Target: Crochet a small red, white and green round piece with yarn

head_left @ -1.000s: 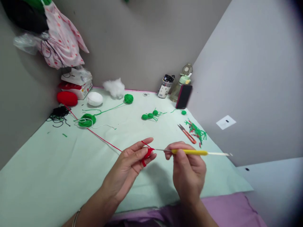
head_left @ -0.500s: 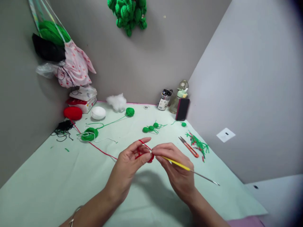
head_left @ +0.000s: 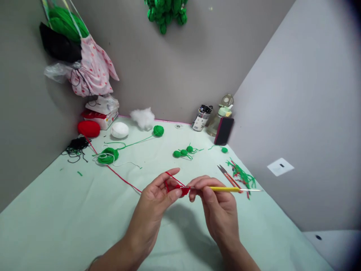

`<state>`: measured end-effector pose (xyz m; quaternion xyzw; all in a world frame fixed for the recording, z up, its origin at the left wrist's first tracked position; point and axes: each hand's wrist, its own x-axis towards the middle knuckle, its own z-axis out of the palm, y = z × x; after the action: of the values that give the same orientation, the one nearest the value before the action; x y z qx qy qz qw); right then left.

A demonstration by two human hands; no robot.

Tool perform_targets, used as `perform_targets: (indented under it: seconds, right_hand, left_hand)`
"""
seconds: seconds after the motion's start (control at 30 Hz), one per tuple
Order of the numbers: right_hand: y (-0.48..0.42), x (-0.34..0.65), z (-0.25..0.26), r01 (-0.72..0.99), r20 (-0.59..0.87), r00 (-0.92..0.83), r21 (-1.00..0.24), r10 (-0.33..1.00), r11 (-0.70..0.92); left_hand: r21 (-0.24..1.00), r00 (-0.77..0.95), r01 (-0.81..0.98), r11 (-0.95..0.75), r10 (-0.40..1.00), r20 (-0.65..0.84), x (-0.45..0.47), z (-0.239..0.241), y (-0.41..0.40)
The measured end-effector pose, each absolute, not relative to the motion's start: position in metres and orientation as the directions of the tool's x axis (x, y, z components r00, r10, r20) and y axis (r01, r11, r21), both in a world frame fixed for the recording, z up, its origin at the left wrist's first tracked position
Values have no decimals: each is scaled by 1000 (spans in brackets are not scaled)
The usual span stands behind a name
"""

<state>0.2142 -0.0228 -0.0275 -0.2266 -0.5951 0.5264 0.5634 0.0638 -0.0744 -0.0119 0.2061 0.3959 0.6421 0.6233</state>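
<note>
My left hand [head_left: 158,201] pinches a small red crochet piece [head_left: 183,190], with red yarn [head_left: 118,175] looped over its raised forefinger. That strand runs back across the pale green table [head_left: 70,210] to a red yarn ball [head_left: 88,128]. My right hand [head_left: 217,205] grips a yellow-handled crochet hook [head_left: 225,189], held level, its tip in the red piece and its metal end pointing right. The two hands meet just above the table.
Green yarn [head_left: 107,155], a green ball [head_left: 158,130], a white ball [head_left: 119,130], stuffing [head_left: 143,117] and black thread [head_left: 75,146] lie at the back left. Small green crochet balls [head_left: 183,152], snips [head_left: 227,175], yarn scraps [head_left: 242,176], a jar [head_left: 201,118], a bottle and a phone [head_left: 223,131] lie right.
The hook swung from pointing down and right to level. My hands shifted slightly right while the view drifted. Both kept hold of the red piece and the hook.
</note>
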Motion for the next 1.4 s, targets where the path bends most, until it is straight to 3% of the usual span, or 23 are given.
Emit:
perform_targets:
  seconds: [0.27, 0.6, 0.73, 0.83, 1.0, 1.4]
  right_hand:
    - [-30, 217, -25, -89, 602, -286, -791, 745, 605]
    - [-31, 218, -26, 20, 657, -351, -707, 667, 707]
    - [-30, 217, -26, 1, 643, -325, -733, 694, 680]
    - [-27, 217, -29, -96, 588, -246, -806, 770, 584]
    - [-25, 217, -32, -226, 535, -280, -844, 797, 487]
    - [-30, 221, -27, -33, 626, -342, -753, 701, 657]
  left_hand:
    - [850, -189, -525, 26, 971, -147, 61, -21, -75]
    - [917, -208, -396, 47, 968, -140, 62, -16, -75]
    - [916, -202, -399, 43, 970, -133, 65, -20, -76]
    - [910, -199, -412, 39, 971, -132, 62, -21, -75]
    - [897, -160, -439, 55, 977, -138, 58, -18, -74]
    - [900, -174, -433, 47, 975, -135, 59, -16, -73]
